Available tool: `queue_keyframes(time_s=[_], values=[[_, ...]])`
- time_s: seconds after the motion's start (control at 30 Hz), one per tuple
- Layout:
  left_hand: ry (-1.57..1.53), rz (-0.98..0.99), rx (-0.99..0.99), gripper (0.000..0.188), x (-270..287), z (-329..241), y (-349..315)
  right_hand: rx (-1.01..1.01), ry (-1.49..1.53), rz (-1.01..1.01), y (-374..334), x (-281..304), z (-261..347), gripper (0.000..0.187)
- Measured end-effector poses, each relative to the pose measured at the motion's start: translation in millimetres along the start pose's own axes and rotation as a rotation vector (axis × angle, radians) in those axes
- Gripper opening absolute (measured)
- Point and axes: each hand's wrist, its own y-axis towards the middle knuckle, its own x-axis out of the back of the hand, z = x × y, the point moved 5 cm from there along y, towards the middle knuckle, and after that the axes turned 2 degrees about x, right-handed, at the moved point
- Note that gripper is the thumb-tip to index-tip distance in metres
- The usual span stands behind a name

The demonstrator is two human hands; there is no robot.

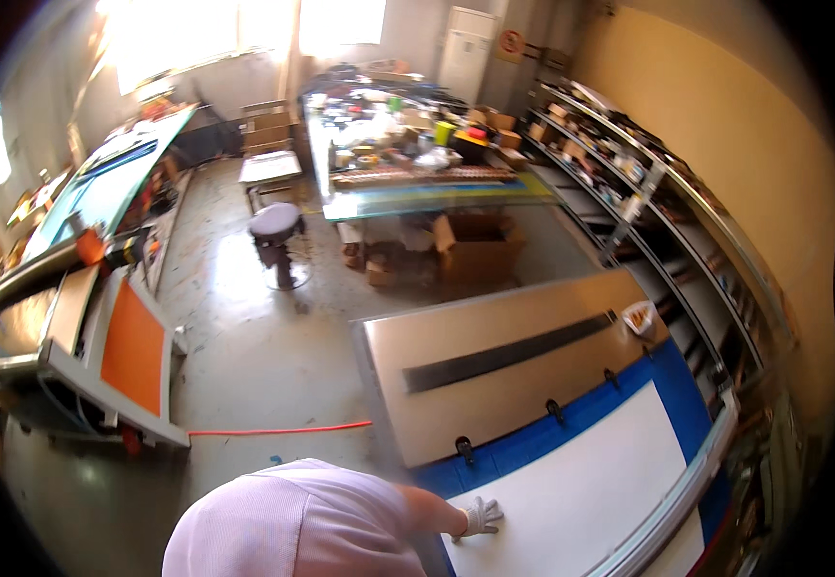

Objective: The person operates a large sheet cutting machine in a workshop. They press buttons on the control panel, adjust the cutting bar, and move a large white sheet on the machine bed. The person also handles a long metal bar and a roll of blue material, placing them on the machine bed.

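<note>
My left hand point(481, 517), in a pale work glove, rests on the white sheet point(591, 462) near its left end, fingers spread and nothing held. The left arm reaches over from the lower left in a pale sleeve point(312, 514). Under the sheet, a blue mat point(514, 454) shows along its far and right sides. Black clips point(554, 412) line the border between the mat and a brownish flat board point(408, 337). A long dark strip point(509, 354) lies on that board. Crossing the sheet's near right side is a silver metal bar point(672, 500). My right hand is out of view.
A white bag point(640, 319) sits at the board's far right corner. Metal shelves point(644, 192) run along the right wall. A cluttered table point(369, 204), a round stool point(276, 219) and a cardboard box point(478, 248) stand beyond. To the left is a machine with an orange panel point(133, 348).
</note>
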Motion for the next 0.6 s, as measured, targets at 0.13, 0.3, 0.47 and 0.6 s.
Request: queue_keyframes(time_s=[0.13,0.3,0.47,0.6], values=[[0.067,-0.141,0.022,0.097,-3,23,-29,0.214,-0.012,0.092,30,3,77,0.046],[-0.009,-0.3,0.163,0.038,-16,46,-40,0.463,-0.047,0.207,42,-4,163,0.046],[-0.363,-0.23,0.434,0.051,-32,61,-46,0.638,-0.079,0.321,26,-21,217,0.045],[-0.306,-0.219,0.385,0.049,-13,59,-64,0.731,-0.089,0.364,8,-27,257,0.044]])
